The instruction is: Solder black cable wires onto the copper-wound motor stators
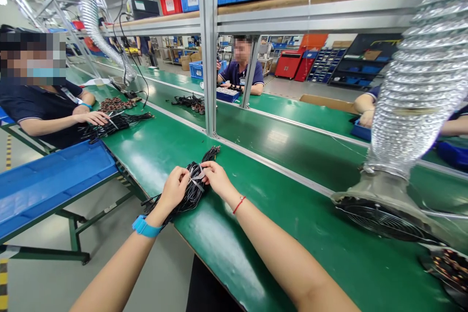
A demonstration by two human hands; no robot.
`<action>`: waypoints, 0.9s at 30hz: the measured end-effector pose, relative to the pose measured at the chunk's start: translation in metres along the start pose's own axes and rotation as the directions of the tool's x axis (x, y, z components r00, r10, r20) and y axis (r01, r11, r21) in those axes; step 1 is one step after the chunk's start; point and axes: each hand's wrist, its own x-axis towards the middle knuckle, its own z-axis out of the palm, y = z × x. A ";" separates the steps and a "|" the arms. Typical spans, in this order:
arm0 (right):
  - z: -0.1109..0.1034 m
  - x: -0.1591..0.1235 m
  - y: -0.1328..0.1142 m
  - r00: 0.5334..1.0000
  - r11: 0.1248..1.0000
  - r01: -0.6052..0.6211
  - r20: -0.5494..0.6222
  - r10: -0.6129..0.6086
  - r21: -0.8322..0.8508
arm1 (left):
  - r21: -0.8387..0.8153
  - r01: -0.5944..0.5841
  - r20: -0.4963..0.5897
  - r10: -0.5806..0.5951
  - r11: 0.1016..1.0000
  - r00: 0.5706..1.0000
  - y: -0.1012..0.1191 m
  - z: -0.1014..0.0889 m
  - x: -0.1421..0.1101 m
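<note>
A bundle of black cables (pixel 193 198) lies at the near edge of the green bench, its metal-tipped ends pointing away from me. Around its middle passes a light grey tie strip (pixel 198 186). My left hand (pixel 176 186), with a blue band on its wrist, is closed in a pinch on the strip at the bundle's left side. From the right, my right hand (pixel 218 178) pinches the strip above the bundle; a thin red cord circles that wrist. My fingers cover part of the strip, so how its ends cross is hard to see.
A co-worker at left handles another black cable bundle (pixel 109 126) beside copper-coloured parts (pixel 116 104). A blue tray (pixel 54 178) sits on a stand. A metal post (pixel 209 58) rises ahead. At right hangs a duct with a round fan hood (pixel 383 209); more co-workers sit opposite.
</note>
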 end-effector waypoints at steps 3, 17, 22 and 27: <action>0.001 0.002 -0.009 1.000 1.000 0.012 -0.006 -0.012 -0.001 | -0.047 -0.017 -0.021 0.016 0.999 1.000 -0.001 0.002 -0.002; 0.003 0.007 -0.023 0.989 0.992 0.101 -0.116 -0.092 0.069 | -0.003 -0.018 0.001 0.018 1.000 1.000 -0.002 0.005 -0.009; -0.025 0.021 -0.056 0.935 0.932 0.195 -0.345 -0.083 0.305 | 0.065 0.012 0.154 -0.022 0.998 0.988 -0.001 0.001 -0.010; -0.100 0.053 -0.098 0.805 0.836 0.382 -0.586 -0.092 0.394 | 0.150 0.042 0.218 -0.074 0.988 0.973 0.003 -0.001 -0.008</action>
